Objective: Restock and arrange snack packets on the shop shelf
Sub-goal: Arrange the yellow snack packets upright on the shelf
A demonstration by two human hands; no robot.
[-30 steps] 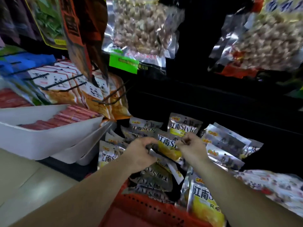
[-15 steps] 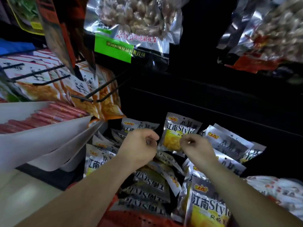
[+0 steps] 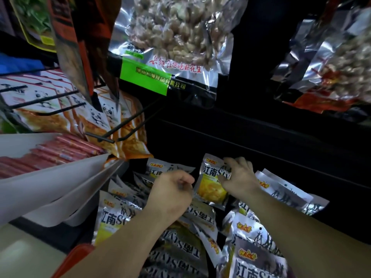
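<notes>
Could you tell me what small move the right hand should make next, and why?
Probably seat the yellow packet upright on the shelf and let go: the right hand grips its upper right edge, and it stands between neighbouring packets of the same kind.

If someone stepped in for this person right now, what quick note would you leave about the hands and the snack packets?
Right hand: grips the upright yellow-and-silver packet by its right edge, at the shelf's back.
Left hand: fingers curled beside that packet's left edge; unclear whether it holds anything.
Done: back-row packets lean upright either side.
Left: the loose pile of packets in front lies jumbled, some upside down; probably stand them up and line them up.
</notes>
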